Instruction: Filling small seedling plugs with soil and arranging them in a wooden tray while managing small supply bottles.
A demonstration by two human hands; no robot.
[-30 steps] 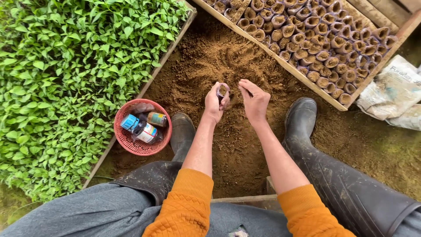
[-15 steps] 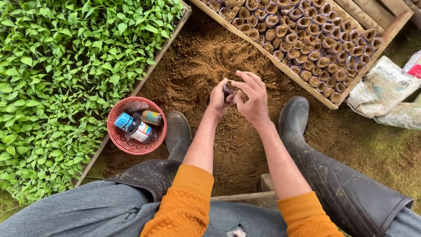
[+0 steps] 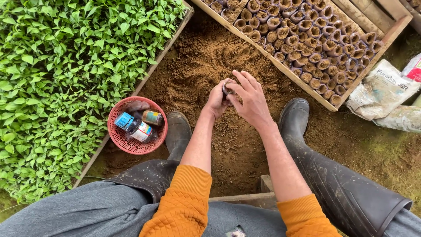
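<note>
My left hand is closed around a small dark seedling pot, held above a heap of brown soil. My right hand lies over the pot's top, its fingers touching the rim and partly hiding it. Whether the pot holds soil cannot be seen. Both hands hover between my two black rubber boots, one on the left and one on the right.
A wooden frame at the top right holds several rows of soil-filled pots. A bed of green seedlings fills the left. A red plastic basket with small bottles sits by the left boot. Plastic sacks lie at the right.
My right hand has moved in from beside the pot and now covers its top. The left hand has kept hold of the pot.
</note>
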